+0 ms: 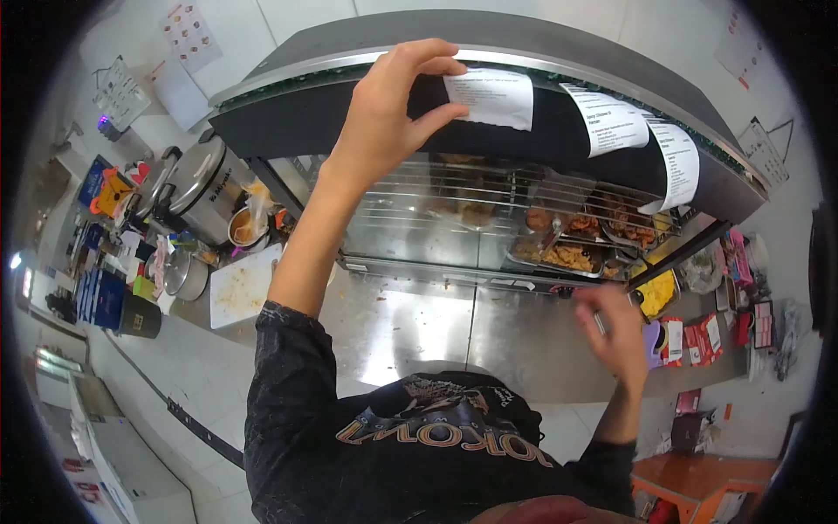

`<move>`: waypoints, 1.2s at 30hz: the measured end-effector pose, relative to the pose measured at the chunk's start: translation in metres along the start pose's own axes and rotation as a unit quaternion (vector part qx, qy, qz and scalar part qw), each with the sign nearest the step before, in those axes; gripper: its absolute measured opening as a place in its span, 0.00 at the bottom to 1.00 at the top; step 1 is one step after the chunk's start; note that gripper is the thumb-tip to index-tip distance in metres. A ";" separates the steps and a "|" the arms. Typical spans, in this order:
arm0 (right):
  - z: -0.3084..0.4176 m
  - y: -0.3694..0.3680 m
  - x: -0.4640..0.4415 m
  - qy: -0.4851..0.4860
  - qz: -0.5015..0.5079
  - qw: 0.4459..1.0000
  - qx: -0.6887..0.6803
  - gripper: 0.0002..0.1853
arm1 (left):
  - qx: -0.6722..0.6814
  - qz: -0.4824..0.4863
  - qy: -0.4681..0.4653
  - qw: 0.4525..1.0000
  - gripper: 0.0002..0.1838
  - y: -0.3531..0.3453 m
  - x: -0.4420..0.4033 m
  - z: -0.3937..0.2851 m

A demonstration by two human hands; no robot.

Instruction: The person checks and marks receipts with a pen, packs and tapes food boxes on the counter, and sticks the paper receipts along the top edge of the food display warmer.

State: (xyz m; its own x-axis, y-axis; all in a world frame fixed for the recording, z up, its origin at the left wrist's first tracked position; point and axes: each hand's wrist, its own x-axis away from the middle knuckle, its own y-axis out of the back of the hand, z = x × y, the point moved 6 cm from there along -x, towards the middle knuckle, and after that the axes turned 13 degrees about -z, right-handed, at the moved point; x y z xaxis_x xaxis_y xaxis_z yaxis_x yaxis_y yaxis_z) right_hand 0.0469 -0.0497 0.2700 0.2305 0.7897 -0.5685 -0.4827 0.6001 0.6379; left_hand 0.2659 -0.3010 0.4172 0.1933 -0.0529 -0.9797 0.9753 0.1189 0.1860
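My left hand (390, 115) is raised to the dark top panel (305, 133) of a food warmer. Its thumb and fingers are spread at the left edge of a white printed slip (491, 98); whether they pinch the paper is unclear. Two more printed slips, one curled (607, 120) and one hanging lower (674, 166), are on the same panel to the right. My right hand (614, 330) is over the steel counter near the warmer's lower front edge, slightly blurred. Its fingers are curled, and what they hold, if anything, cannot be made out.
Behind the warmer's wire rack (419, 192) are trays of fried food (572, 258). A stained cutting board (240, 288), a lidded pot (184, 276) and a large steel cooker (202, 179) stand left. A yellow food tray (656, 293) and red packets (701, 341) lie right.
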 end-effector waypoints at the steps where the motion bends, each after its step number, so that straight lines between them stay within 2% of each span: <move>1: 0.023 0.017 -0.025 0.087 -0.065 0.993 0.037 0.10 | 0.001 0.004 0.001 1.000 0.35 0.000 0.000 0.001; 2: 0.051 0.033 -0.052 0.185 -0.145 0.971 0.045 0.10 | 0.001 0.010 0.003 1.000 0.35 0.000 0.001 0.002; 4: 0.085 0.054 -0.093 0.264 -0.239 0.926 0.125 0.10 | 0.013 0.006 -0.004 1.000 0.35 0.000 0.001 0.002; 6: 0.103 0.060 -0.128 0.309 -0.260 0.895 0.190 0.11 | 0.014 0.014 -0.002 1.000 0.34 0.001 0.000 0.000; 9: 0.107 0.050 -0.164 0.337 -0.240 0.872 0.262 0.11 | 0.014 0.021 0.002 1.000 0.32 0.004 -0.002 -0.002; 12: 0.096 0.036 -0.179 0.356 -0.201 0.869 0.279 0.11 | 0.010 0.029 0.009 0.999 0.31 0.006 -0.002 -0.002; 18: 0.098 0.021 -0.181 0.315 -0.192 0.908 0.199 0.11 | 0.021 0.024 0.023 0.999 0.28 0.009 0.001 -0.001; 25: 0.091 0.010 -0.181 0.325 -0.258 0.896 0.159 0.11 | -0.010 0.072 -0.023 0.997 0.26 0.008 -0.004 -0.015; 32: 0.084 0.013 -0.177 0.346 -0.262 0.892 0.122 0.13 | -0.032 0.027 -0.033 0.999 0.23 0.003 0.002 -0.018; 36: 0.095 0.040 -0.162 0.356 -0.317 0.870 0.127 0.14 | -0.040 0.001 -0.040 0.998 0.21 0.000 0.006 -0.019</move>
State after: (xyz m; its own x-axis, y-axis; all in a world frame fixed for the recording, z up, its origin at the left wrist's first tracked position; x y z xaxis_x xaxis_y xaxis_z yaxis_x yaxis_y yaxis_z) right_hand 0.0706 -0.1415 0.4369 -0.2435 0.0653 -0.9677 -0.2271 0.9662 0.1223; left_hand 0.2654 -0.2829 0.4096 0.2057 -0.1314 -0.9698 0.9640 0.1979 0.1776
